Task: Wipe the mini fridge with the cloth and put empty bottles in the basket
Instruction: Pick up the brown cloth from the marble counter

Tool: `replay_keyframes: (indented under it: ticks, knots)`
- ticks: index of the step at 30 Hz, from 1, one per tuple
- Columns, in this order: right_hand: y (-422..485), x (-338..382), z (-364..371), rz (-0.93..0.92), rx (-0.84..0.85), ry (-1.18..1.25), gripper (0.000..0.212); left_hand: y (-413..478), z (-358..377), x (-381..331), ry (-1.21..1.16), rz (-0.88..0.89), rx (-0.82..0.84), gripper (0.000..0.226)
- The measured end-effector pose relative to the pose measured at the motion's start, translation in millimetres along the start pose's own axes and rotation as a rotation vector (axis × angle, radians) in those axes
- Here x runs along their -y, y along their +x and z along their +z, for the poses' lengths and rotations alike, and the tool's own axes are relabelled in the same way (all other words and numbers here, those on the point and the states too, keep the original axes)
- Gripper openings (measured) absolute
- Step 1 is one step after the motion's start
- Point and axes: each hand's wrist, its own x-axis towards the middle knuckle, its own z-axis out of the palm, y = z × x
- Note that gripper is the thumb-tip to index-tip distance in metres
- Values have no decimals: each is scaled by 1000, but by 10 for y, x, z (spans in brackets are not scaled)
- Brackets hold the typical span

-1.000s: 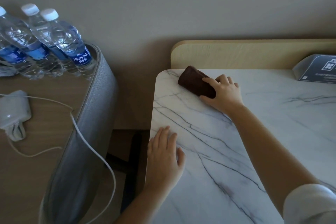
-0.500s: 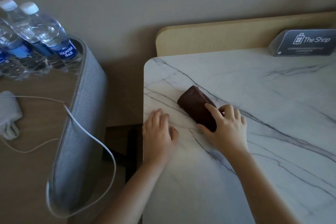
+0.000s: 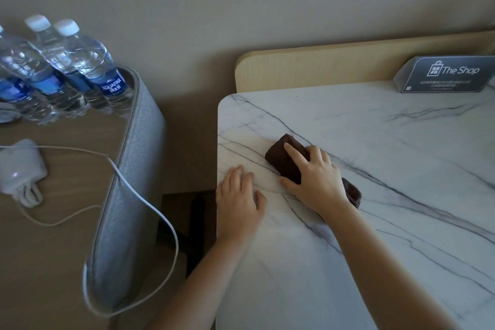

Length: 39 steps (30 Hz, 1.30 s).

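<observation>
The brown cloth (image 3: 284,161), folded into a thick pad, lies on the white marble-patterned table (image 3: 375,128), near its left edge and roughly midway from front to back. The right grip (image 3: 318,182) rests on top of it, not clenched: the fingers lie spread and nearly straight across the cloth and press it down, while the thumb reaches out onto the marble on the near-left side. One end of the cloth pokes out beyond the fingertips, another shows behind the wrist. Just to the left, the left grip (image 3: 238,203) lies released, palm down and flat on the table close to its left edge, holding nothing and apart from the cloth.

At the table's far right stands a dark sign (image 3: 450,75) reading "The Shop", set against a pale wooden back panel (image 3: 308,67). To the left, across a gap, is a wooden side table (image 3: 61,222) with a raised grey fabric rim (image 3: 134,169). Several capped water bottles (image 3: 91,67) with blue labels stand together at its far corner. A white charger (image 3: 18,166) lies nearer on it, and its white cable (image 3: 150,203) loops over the rim and hangs down outside
</observation>
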Motion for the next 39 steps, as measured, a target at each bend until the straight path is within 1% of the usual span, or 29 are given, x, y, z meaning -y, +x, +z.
replay_keyframes:
  ticks: [2,6,14,18,21,31,33,37,39]
  knots:
    - [-6,-1,-6,15,13,2,72,-5,-3,-3,-13,5,-10,43]
    - [-17,7,-50,43,59,10,71,-90,-14,-2,-110,-1,-35,37]
    - [-466,80,-31,92,36,46,67,-510,-122,-42,-157,53,-27,43]
    - [-739,113,-10,110,35,76,66,-775,-168,-29,-185,68,-34,40]
    - [-1005,150,-9,130,19,74,65,-997,-218,-9,-205,76,-38,36]
    - [-2125,361,-13,254,-10,66,66,-1984,-470,45,-195,90,59,34]
    - [-2353,415,0,276,-19,82,64,-2199,-516,43,-188,125,68,32]
    - [-2828,514,64,321,-67,122,63,-2621,-610,44,-180,221,31,31]
    - [-3053,540,84,359,-77,187,64,-2799,-629,50,-174,257,25,30]
